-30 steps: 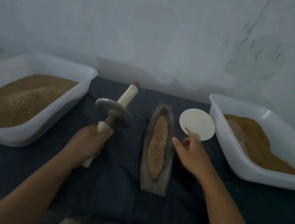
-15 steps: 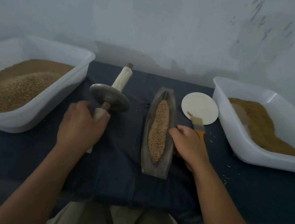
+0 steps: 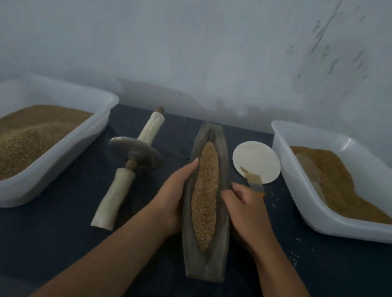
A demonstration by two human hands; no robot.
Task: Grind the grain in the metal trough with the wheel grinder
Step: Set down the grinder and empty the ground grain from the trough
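Note:
The metal trough (image 3: 206, 263) lies lengthwise on the dark cloth in the middle, with a long ridge of brown grain (image 3: 206, 195) in its groove. My left hand (image 3: 173, 195) lies flat against the trough's left wall, fingers straight and pointing away. My right hand (image 3: 246, 211) holds the right rim, with the thumb on the edge and the fingers curled beside it. The wheel grinder (image 3: 136, 152), a grey metal disc on a white-wrapped axle, lies on the cloth left of the trough, and no hand touches it.
A white tub (image 3: 32, 191) of brown grain stands at the left and another white tub (image 3: 319, 216) of brown meal at the right. A round white lid (image 3: 256, 160) and a small brush (image 3: 255, 182) lie just beyond my right hand. The wall is close behind.
My left hand has let go of the grinder's handle and moved right to the trough's left side. The grinder now lies on the cloth. My right hand stays at the right rim.

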